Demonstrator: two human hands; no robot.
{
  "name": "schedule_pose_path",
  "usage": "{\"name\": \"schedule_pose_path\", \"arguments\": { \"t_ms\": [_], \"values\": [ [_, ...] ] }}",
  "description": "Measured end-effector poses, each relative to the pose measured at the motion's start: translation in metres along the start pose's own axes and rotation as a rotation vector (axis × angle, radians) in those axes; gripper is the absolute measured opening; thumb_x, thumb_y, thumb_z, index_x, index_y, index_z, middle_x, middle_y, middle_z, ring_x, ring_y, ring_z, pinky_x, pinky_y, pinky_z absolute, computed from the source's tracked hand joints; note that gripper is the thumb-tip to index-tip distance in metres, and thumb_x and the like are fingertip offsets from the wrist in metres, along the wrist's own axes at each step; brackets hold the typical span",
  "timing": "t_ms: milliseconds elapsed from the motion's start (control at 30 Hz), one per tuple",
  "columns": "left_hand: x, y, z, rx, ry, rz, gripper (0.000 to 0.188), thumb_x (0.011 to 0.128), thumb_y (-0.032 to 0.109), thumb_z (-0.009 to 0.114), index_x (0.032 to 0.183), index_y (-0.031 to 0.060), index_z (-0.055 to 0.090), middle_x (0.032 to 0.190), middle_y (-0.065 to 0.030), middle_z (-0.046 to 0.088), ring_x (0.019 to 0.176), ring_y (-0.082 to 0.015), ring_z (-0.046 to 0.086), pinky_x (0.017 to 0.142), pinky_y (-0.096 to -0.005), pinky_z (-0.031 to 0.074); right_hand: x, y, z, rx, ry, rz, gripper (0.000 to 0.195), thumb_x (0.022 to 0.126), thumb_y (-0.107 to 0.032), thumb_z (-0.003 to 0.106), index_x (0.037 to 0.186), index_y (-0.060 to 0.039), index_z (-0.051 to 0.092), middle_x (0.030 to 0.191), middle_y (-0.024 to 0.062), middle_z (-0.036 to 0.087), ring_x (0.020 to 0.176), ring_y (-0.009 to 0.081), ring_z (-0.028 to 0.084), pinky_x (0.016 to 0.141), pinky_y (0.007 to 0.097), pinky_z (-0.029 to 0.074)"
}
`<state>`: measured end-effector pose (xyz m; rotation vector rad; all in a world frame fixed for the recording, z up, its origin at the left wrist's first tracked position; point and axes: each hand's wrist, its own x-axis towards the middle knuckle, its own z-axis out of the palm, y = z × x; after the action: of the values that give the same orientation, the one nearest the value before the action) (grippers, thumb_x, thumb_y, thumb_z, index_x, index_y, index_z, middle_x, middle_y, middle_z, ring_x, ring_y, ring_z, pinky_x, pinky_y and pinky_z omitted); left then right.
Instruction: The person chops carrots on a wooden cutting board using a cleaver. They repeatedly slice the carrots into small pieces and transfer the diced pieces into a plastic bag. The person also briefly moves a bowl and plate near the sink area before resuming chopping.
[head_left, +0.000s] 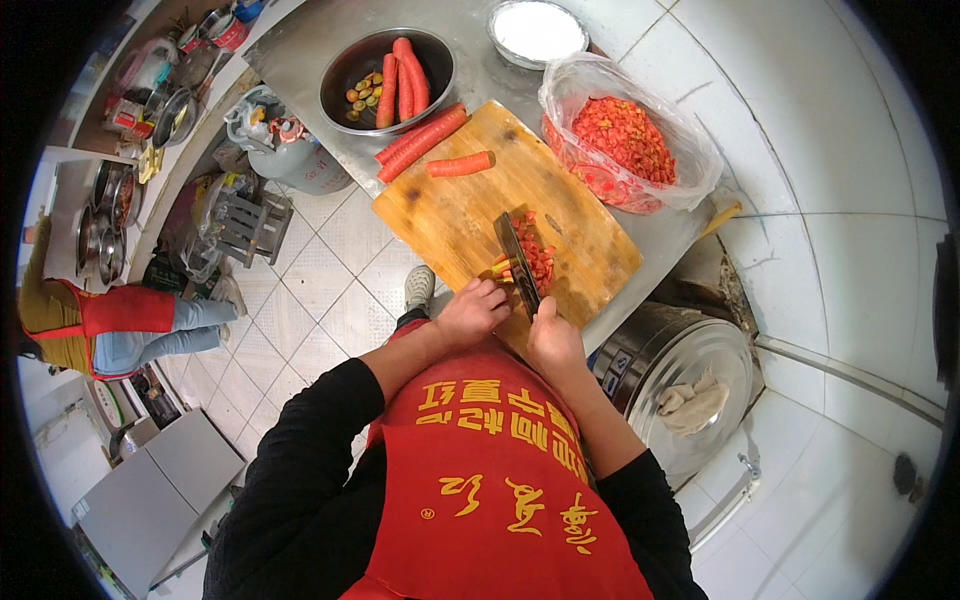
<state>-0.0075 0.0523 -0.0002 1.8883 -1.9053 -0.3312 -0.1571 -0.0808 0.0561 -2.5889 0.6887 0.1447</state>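
My right hand (553, 337) grips the handle of a kitchen cleaver (517, 255), whose dark blade stands edge-down on a wooden cutting board (585, 240). To the blade's left, my left hand (475, 309) steadies carrot sticks (503, 268), mostly hidden behind its bent fingers. Diced carrot (537, 259) lies heaped along the blade's right side. Farther up the board rests a peeled carrot piece with cut ends (460, 164). Whole carrots (425, 142) lie across the board's upper left edge.
A steel bowl (330, 112) holds several carrots and cut ends. Right of the board, a plastic bag (555, 82) contains diced carrot. A bowl of white contents (538, 31) stands behind. Below the counter are a lidded steel drum (694, 352) and gas cylinder (300, 165). Another person (120, 322) stands left.
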Motion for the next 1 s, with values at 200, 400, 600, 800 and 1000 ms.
{"name": "schedule_pose_path", "arguments": {
  "t_ms": [200,400,600,800,1000],
  "values": [
    [0.015,-0.013,-0.004,0.043,0.356,-0.074,0.032,0.079,0.011,0.063,0.111,0.0048,0.062,0.113,-0.0134,0.056,0.110,-0.0311,0.053,0.094,-0.0416,0.046,0.000,-0.001,-0.001,0.059,-0.063,0.064,0.017,0.093,-0.012,0.051,0.097,0.0003,0.040,0.068,0.0264,0.062,0.065,0.0468,0.063,0.058,0.0555,0.049],
    [0.025,-0.020,-0.007,-0.094,0.380,-0.117,0.020,0.081,0.007,0.068,0.099,0.0035,0.061,0.112,-0.0168,0.056,0.106,-0.0382,0.054,0.091,-0.0414,0.048,0.000,0.003,0.003,-0.015,0.027,-0.024,0.021,0.084,-0.008,0.055,0.099,0.0037,0.045,0.059,0.0205,0.062,0.055,0.0391,0.065,0.050,0.0476,0.053],
    [0.028,-0.032,-0.003,-0.054,0.358,-0.014,0.013,0.081,0.009,0.068,0.091,0.0047,0.062,0.102,-0.0123,0.057,0.103,-0.0346,0.054,0.090,-0.0402,0.048,0.000,0.003,0.005,-0.057,0.028,-0.026,0.019,0.083,-0.007,0.055,0.096,0.0015,0.044,0.061,0.0206,0.063,0.057,0.0387,0.066,0.051,0.0474,0.053],
    [0.030,-0.034,-0.002,-0.054,0.335,-0.002,0.010,0.081,0.010,0.068,0.085,0.0065,0.059,0.100,-0.0109,0.057,0.103,-0.0333,0.054,0.090,-0.0390,0.048,-0.003,-0.016,-0.038,-0.039,-0.146,0.068,0.021,0.083,-0.007,0.054,0.099,0.0008,0.042,0.067,0.0241,0.065,0.064,0.0415,0.068,0.058,0.0496,0.055],
    [0.028,-0.036,0.001,-0.003,0.324,0.000,0.008,0.082,0.011,0.065,0.088,0.0065,0.061,0.103,-0.0111,0.059,0.107,-0.0324,0.053,0.095,-0.0385,0.047,0.004,-0.009,-0.021,-0.029,-0.130,0.045,0.023,0.083,-0.008,0.055,0.100,0.0012,0.041,0.067,0.0250,0.065,0.066,0.0434,0.068,0.059,0.0510,0.054]
  ]
}}
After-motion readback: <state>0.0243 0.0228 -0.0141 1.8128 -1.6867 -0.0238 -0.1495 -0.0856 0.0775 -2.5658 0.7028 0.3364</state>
